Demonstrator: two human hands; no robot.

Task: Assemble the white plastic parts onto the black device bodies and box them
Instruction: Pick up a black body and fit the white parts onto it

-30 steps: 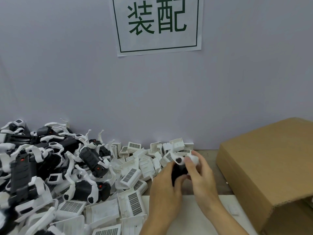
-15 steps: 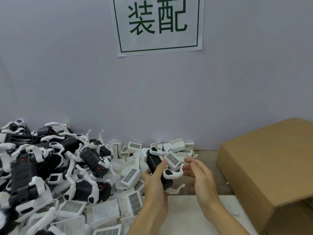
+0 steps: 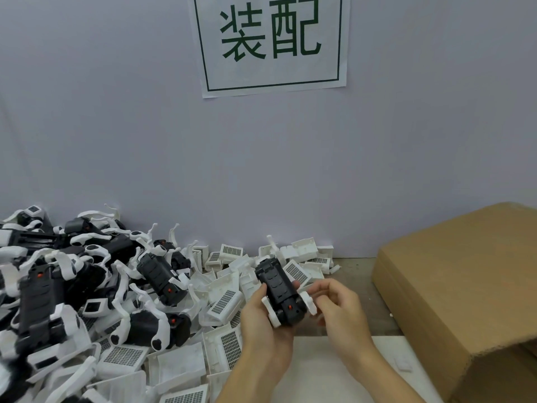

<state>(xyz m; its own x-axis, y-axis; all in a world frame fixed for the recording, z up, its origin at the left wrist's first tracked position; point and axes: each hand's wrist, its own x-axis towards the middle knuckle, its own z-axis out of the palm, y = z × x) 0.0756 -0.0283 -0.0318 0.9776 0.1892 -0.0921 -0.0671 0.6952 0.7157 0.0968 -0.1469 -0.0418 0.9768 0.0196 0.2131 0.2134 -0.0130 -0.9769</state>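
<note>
My left hand [image 3: 263,324] grips a black device body [image 3: 279,289] with white curved arms from below and from its left side. The body lies lengthwise, its red-dotted end towards me. My right hand [image 3: 338,309] sits at the body's right side, fingers curled, pinching the white arm piece [image 3: 308,303] there. Loose white plastic parts with grilles [image 3: 225,301] lie heaped behind and left of my hands. A cardboard box [image 3: 465,286] stands at the right, its flap sloping over the opening.
A big pile of black bodies with white arms [image 3: 87,280] fills the left of the table. A grey wall with a paper sign [image 3: 271,45] rises behind. A white sheet [image 3: 319,370] lies under my forearms, with a small white piece [image 3: 404,364] near the box.
The black body has turned in my left hand, so its red-dotted end faces me. My right hand, held open beside it before, has closed onto the white arm at its right side.
</note>
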